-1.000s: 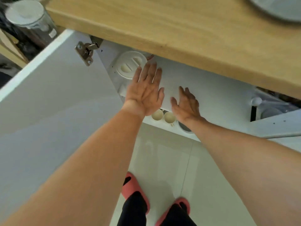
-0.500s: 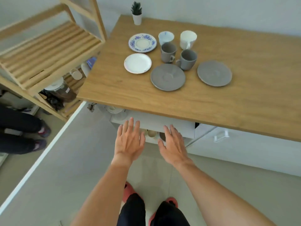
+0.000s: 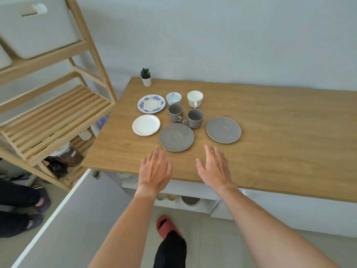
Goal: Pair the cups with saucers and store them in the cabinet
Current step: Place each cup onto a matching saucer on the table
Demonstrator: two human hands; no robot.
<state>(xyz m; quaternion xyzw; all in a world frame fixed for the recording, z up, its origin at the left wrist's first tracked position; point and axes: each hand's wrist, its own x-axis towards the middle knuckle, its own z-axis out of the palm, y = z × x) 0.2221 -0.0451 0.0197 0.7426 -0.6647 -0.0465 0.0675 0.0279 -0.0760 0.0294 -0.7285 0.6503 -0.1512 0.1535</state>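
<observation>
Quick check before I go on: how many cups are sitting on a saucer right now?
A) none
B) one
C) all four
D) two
A: both grey cups, the blue-patterned cup and the white cup all stand directly on the wooden countertop, and each saucer is bare.

Both hands, left (image 3: 155,171) and right (image 3: 213,170), spread empty above counter (image 3: 270,151), near grey saucer (image 3: 176,137)
</observation>
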